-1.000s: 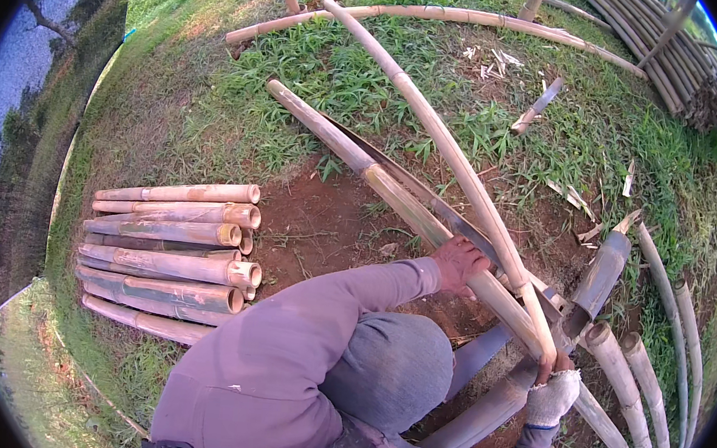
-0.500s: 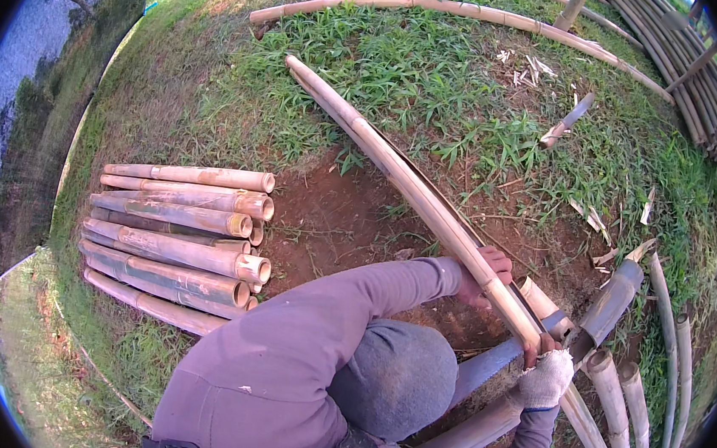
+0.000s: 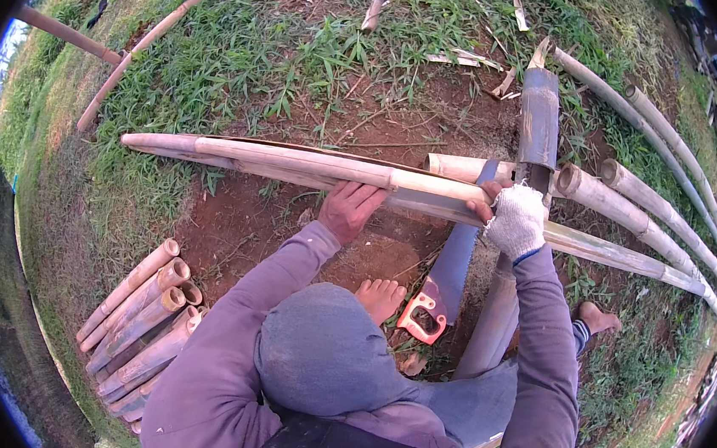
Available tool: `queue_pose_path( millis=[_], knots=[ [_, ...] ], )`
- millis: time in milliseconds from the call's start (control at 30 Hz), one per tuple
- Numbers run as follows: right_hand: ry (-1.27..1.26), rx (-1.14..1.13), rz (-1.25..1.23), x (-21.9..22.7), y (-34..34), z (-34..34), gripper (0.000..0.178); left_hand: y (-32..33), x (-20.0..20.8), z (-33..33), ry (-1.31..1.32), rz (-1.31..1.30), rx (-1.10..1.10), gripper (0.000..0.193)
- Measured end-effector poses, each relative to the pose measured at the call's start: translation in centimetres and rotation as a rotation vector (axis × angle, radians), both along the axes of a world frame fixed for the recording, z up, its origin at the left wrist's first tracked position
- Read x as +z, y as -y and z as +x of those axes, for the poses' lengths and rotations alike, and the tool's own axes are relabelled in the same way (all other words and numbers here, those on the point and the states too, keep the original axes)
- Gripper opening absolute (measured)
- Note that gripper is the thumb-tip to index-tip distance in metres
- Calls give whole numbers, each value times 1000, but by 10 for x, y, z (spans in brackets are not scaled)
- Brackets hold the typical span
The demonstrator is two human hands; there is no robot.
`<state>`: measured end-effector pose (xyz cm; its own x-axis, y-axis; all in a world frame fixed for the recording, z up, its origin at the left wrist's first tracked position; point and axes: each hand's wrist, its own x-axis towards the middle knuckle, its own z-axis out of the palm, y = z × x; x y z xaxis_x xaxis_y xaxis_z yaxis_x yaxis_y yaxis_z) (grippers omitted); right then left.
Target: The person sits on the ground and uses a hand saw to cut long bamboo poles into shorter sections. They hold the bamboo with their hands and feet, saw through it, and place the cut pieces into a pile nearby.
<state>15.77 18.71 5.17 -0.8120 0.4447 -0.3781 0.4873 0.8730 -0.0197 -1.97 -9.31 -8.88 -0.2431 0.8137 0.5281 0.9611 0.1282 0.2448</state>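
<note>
A long, pale bamboo pole (image 3: 287,160) lies crosswise in front of me, with a dark lengthwise gap along it that looks like a split. My bare left hand (image 3: 349,210) grips its near side around the middle, thumb hidden. Farther right, my right hand (image 3: 518,219), in a white glove with bare fingertips, is closed around the same pole. Below the pole rests a handsaw (image 3: 425,308) with an orange handle, its blade passing underneath. A thick bamboo log (image 3: 490,325) runs under the pole near my right hand.
Several cut bamboo lengths (image 3: 141,316) are stacked at lower left. More bamboo poles (image 3: 624,209) stretch out at right. A short grey bamboo piece (image 3: 540,120) lies beyond my right hand. A long-bladed knife (image 3: 379,2) and pale splinters (image 3: 467,59) lie on the far grass.
The view has turned, so the pole now runs nearly level across it. My left hand has shifted farther from the right one along the pole. The saw's handle has come into sight.
</note>
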Motion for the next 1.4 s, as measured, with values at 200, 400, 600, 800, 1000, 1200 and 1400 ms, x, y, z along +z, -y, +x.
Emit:
queue_pose_path(
  millis=[200, 400, 600, 800, 1000, 1200, 1400],
  knots=[
    [-429, 103, 181, -5, 3, 24, 53, -2, 17, 10, -50, 52, -13, 28],
    [-418, -42, 116, -11, -2, 39, 48, -20, 35, 28, 45, 36, -212, 56],
    [-535, -56, 202, 11, 9, 50, 47, -114, 53, 32, -51, -520, -213, 98],
    [-368, -31, -188, -45, 142, 165, 43, -119, 52, 41, -55, -620, -167, 93],
    [63, 53, -245, -113, 206, 191, 17, -122, 54, 48, -63, -670, -115, 90],
    [-10, -31, -360, -83, 216, 222, 18, -127, 59, 51, -21, -730, -88, 91],
    [-166, -334, -494, 13, 241, 339, 19, -124, 64, 53, -6, -755, -74, 89]
  ],
)
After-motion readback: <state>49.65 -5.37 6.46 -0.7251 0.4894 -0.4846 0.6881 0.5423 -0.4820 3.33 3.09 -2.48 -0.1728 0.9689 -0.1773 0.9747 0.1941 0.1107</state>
